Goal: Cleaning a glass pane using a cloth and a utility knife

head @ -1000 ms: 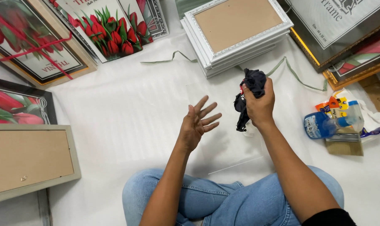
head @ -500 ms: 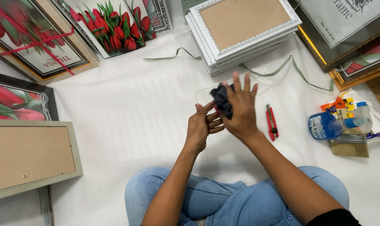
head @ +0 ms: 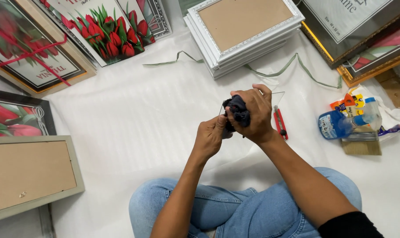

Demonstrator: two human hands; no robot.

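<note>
Right hand (head: 253, 115) is bunched tight around a dark blue cloth (head: 237, 111), fingers curled over the top of it, and the left hand (head: 210, 136) comes in from below with its fingertips pinching the cloth's lower edge. So both grips are clamped on that one wad, held up above the lap and over a clear glass pane (head: 277, 98) whose edges only just show behind the knuckles. Whether the cloth touches the glass, I cannot tell.

Just beside the right wrist lies a red utility knife (head: 279, 124) on the white foam sheet (head: 134, 128) that covers the floor. Farther right sit a blue spray bottle (head: 341, 123) and a flat wooden brush (head: 362, 145), close together. A green ribbon (head: 292, 66) trails across the sheet towards a stack of white frames (head: 246, 37), backs up. At far left lies a grey frame (head: 32, 174), also back up, with tulip prints (head: 107, 35) above it. Blue jeans (head: 253, 211) fill the foreground, the person sitting on the floor.

Against half a second ago: the right hand's fingers were spread wide over the cloth then, now they have closed down on it, and the pair of hands sits at much the same spot. The knife has not moved.
</note>
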